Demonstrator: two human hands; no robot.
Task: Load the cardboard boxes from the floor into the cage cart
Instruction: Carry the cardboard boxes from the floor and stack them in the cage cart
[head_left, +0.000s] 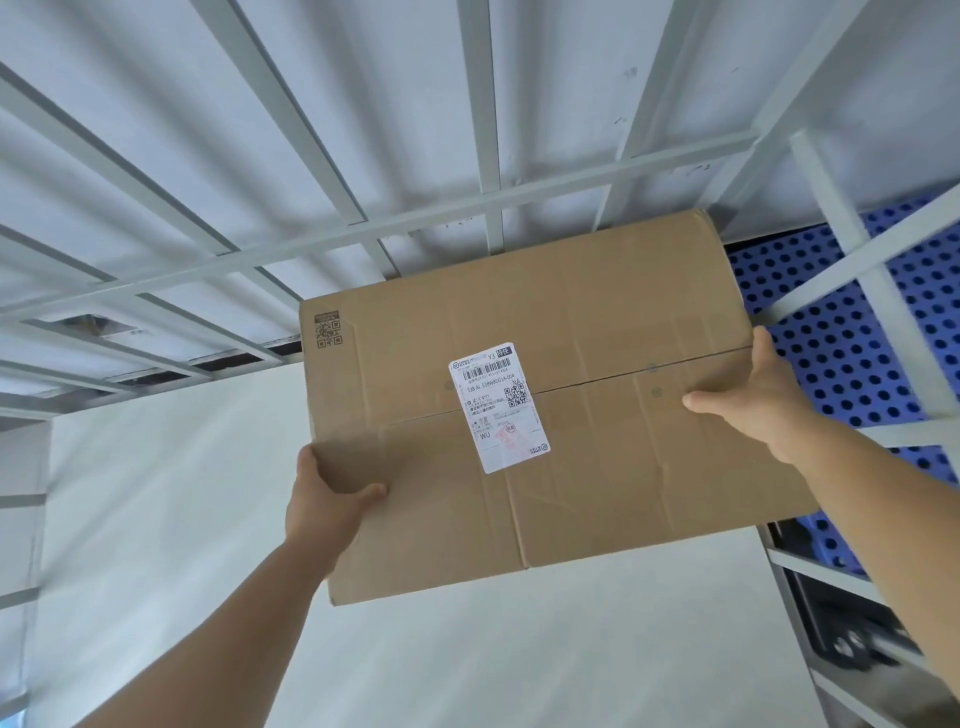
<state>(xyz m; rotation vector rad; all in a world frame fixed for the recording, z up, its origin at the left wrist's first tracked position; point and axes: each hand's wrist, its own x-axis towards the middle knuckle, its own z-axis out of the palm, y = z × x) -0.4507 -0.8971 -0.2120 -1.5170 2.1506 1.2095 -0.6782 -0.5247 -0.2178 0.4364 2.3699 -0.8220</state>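
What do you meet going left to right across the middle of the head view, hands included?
Left hand gripping the box's left edge → white shipping label on the cardboard box → right hand gripping its right edge → blue perforated panel behind the cage bars.

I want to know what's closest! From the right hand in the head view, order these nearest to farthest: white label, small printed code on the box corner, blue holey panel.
From the right hand:
1. Blue panel, just to its right.
2. White label, mid-box, to its left.
3. Printed code, far left box corner.
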